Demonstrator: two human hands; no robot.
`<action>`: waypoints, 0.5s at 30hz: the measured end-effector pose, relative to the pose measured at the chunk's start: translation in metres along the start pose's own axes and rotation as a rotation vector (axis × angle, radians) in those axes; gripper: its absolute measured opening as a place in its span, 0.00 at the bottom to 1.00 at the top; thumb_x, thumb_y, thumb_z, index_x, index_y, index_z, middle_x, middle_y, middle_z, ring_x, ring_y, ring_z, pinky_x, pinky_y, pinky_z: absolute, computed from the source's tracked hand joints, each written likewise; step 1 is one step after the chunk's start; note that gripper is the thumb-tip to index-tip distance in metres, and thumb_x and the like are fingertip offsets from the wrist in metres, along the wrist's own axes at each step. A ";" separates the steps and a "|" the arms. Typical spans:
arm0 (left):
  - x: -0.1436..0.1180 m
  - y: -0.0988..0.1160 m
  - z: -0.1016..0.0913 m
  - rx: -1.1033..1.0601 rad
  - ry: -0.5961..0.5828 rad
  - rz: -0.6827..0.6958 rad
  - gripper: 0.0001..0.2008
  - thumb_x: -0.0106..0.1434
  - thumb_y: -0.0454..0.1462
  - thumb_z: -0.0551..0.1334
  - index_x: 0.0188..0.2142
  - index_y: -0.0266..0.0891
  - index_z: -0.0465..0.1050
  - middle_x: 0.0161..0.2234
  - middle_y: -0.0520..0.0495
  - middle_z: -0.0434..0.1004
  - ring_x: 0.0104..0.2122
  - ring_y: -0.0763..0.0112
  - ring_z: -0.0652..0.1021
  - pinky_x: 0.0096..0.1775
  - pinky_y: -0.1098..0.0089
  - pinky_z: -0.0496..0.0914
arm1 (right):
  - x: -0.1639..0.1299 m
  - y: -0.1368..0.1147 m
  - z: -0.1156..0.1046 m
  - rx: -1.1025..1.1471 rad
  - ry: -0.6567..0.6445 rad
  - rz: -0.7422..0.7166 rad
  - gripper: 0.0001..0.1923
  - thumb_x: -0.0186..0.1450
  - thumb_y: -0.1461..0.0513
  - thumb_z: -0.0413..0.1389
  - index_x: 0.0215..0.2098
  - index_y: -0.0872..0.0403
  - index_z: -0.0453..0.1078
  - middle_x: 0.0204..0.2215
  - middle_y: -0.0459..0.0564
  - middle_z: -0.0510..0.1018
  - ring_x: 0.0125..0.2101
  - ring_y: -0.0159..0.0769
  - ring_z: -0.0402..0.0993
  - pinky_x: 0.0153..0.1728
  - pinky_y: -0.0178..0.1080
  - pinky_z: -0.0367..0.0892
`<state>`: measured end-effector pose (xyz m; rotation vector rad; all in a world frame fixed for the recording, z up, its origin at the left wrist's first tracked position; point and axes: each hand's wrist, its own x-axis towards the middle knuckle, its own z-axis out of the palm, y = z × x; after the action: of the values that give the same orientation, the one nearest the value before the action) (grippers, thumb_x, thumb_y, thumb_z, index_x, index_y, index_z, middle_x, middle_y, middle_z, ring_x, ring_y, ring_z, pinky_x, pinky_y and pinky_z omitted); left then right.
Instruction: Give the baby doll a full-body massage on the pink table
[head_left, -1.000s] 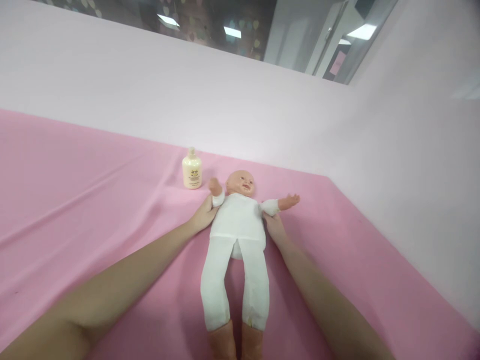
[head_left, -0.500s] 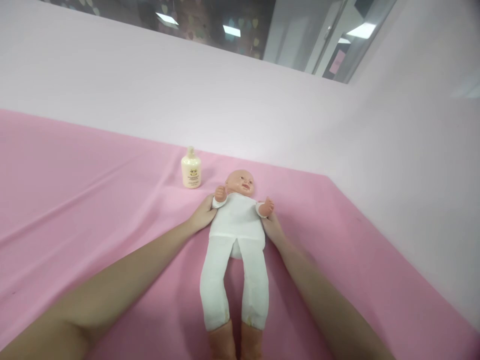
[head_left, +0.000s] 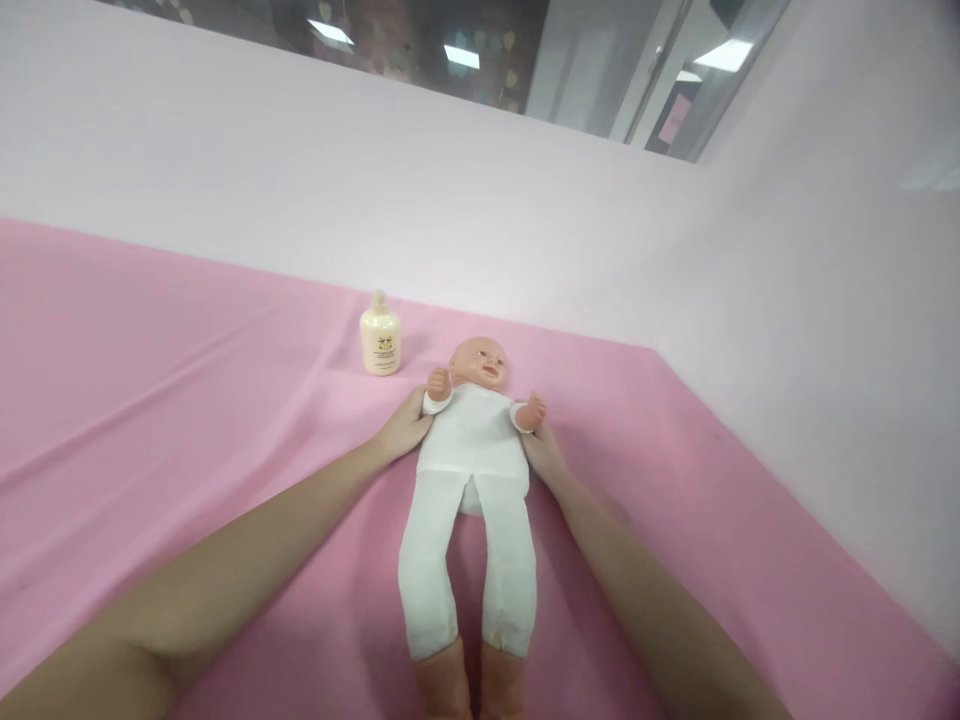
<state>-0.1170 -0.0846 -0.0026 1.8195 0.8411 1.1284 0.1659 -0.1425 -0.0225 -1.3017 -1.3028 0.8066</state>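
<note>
Gripping soft cloth-bodied doll [head_left: 474,440]: left hand [head_left: 403,430], right hand [head_left: 545,455].

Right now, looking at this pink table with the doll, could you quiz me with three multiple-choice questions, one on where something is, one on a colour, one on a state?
1. Where does the cream bottle stand?
A. Beside the doll's head, on the left of the picture
B. Between the doll's legs
C. In the right hand

2. What colour is the doll's suit?
A. Blue
B. White
C. Black

3. How does the doll lie?
A. Face down
B. Sitting upright
C. On its back, arms bent up over the chest

Answers:
1 A, the bottle stands upright on the pink cloth near the head.
2 B, body and legs are covered in white.
3 C, the face shows upward, while the left hand and right hand rest against the doll's upper arms, one on each side.
</note>
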 end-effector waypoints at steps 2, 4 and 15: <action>0.000 -0.001 0.000 -0.001 0.000 0.000 0.17 0.64 0.37 0.62 0.53 0.36 0.72 0.51 0.41 0.81 0.51 0.52 0.80 0.56 0.53 0.75 | 0.000 0.000 0.000 -0.005 0.006 -0.007 0.33 0.63 0.53 0.60 0.66 0.49 0.68 0.66 0.54 0.73 0.68 0.50 0.67 0.71 0.55 0.60; 0.000 -0.003 0.000 -0.003 0.005 -0.008 0.17 0.64 0.37 0.62 0.53 0.36 0.72 0.50 0.41 0.82 0.51 0.52 0.80 0.56 0.52 0.75 | 0.000 -0.001 0.001 -0.005 0.008 -0.009 0.33 0.63 0.52 0.60 0.66 0.48 0.68 0.66 0.54 0.73 0.68 0.51 0.67 0.71 0.56 0.60; 0.001 -0.010 -0.001 0.019 0.020 -0.021 0.19 0.65 0.38 0.63 0.55 0.36 0.71 0.52 0.40 0.80 0.53 0.50 0.79 0.58 0.50 0.74 | 0.002 0.002 0.002 -0.010 0.014 -0.048 0.34 0.62 0.53 0.60 0.66 0.50 0.68 0.67 0.55 0.72 0.69 0.51 0.66 0.72 0.56 0.59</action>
<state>-0.1183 -0.0786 -0.0111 1.8139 0.8830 1.1308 0.1648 -0.1400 -0.0249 -1.2773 -1.3238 0.7575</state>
